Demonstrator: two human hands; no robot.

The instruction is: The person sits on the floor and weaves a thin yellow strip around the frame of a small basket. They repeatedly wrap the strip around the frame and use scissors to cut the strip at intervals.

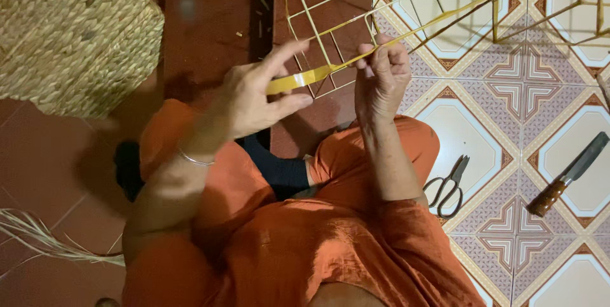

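My left hand (254, 94) pinches the near end of a flat yellow strip (298, 80) between thumb and fingers, index finger stretched out. My right hand (381, 75) grips the same strip further along, together with a bar of a yellow wire frame (330, 12). The strip runs up and to the right across the frame towards the top of the view. Both hands are held above my lap, over orange clothing.
A woven straw basket (70, 34) sits at the upper left. Scissors (448, 186) and a knife with a wooden handle (569, 173) lie on the patterned tiles at right. More wire frames (572, 8) stand at the upper right. Dry fibre strands (44, 240) lie at the lower left.
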